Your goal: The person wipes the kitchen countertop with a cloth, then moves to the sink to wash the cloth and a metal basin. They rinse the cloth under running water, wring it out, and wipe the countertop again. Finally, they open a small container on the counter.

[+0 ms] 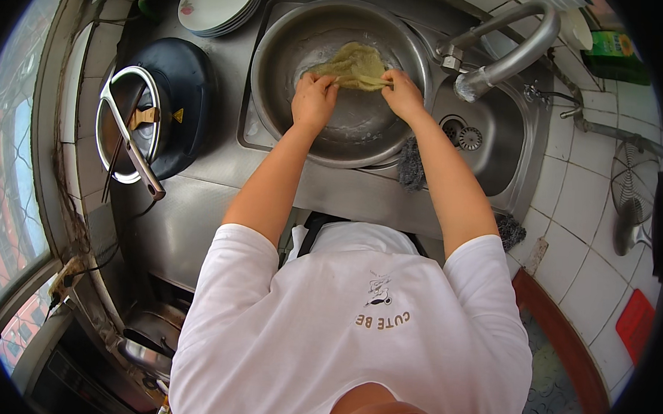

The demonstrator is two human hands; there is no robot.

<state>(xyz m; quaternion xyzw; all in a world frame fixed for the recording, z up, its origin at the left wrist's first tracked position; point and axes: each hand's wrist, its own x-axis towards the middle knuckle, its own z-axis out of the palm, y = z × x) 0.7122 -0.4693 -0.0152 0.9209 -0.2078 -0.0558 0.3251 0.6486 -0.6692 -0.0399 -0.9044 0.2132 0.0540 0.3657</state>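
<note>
A yellow-green cloth [357, 61] is stretched between my two hands over a large round stainless steel basin [363, 144]. My left hand [313, 100] pinches the cloth's left end between thumb and fingers. At the opposite end, my right hand [402, 95] grips a bunched edge. Below the cloth the basin's bottom looks wet, with some whitish suds. The basin rests over the left bowl of the steel sink.
Right of the basin are a small sink bowl [497, 159] and a curved faucet [511, 59]. A grey scrubber [411, 165] lies by the basin's rim. Stacked plates [215, 4] stand back left, near a steel pot [104, 150] with chopsticks and a black round appliance [194, 87].
</note>
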